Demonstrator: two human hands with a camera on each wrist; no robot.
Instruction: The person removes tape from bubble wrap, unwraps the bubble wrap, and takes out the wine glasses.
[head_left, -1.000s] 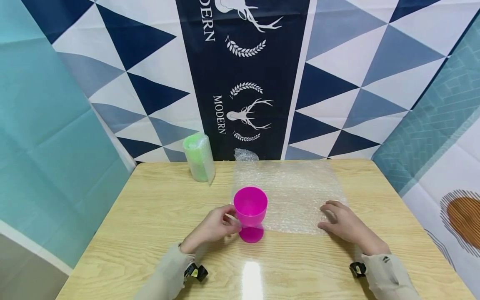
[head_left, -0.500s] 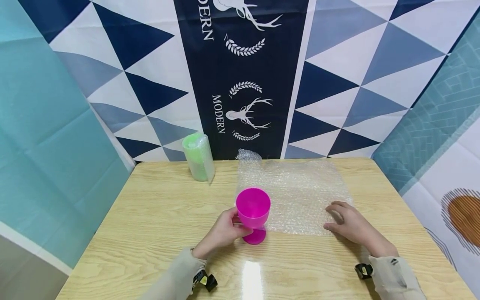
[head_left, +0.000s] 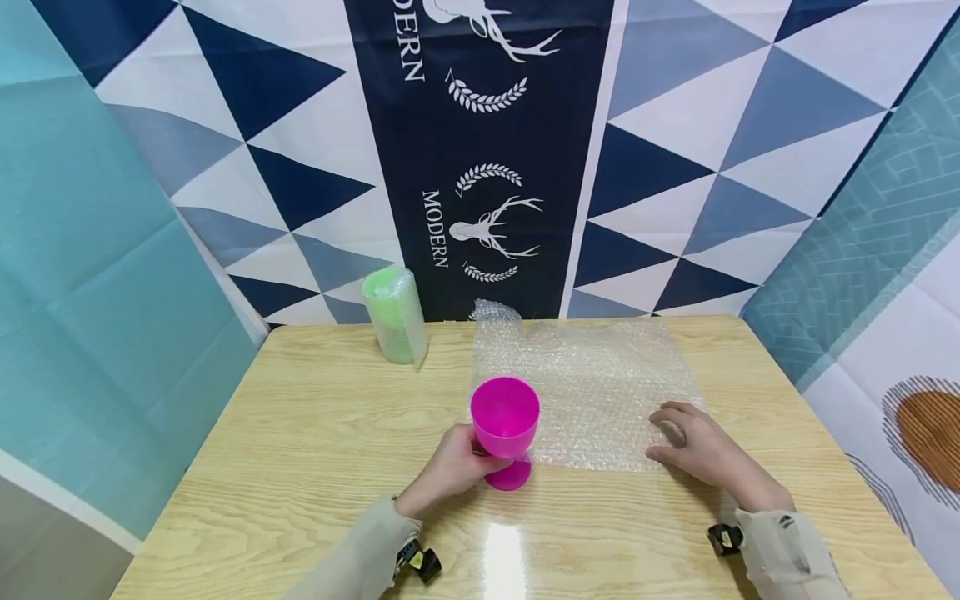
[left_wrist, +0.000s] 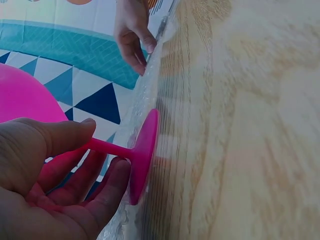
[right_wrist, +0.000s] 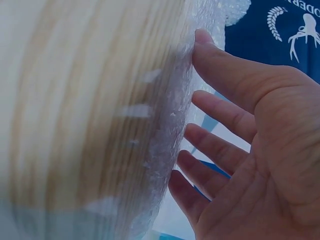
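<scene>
Bubble wrap (head_left: 600, 387) on table (head_left: 315, 433), goblet (head_left: 506, 418) at the wrap's front left corner, perhaps touching it, roll (head_left: 397, 321) farther back left

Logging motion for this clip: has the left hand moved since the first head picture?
Yes, the left hand has shifted rightward, judged against the green roll in the head view.

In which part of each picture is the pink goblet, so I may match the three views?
Head: the pink goblet is just below the centre, the left hand holding it.
Left wrist: its bowl is cut off at the left edge; its base is near the centre.
Right wrist: not in it.
Shared landmark: the right hand, in all three.
</scene>
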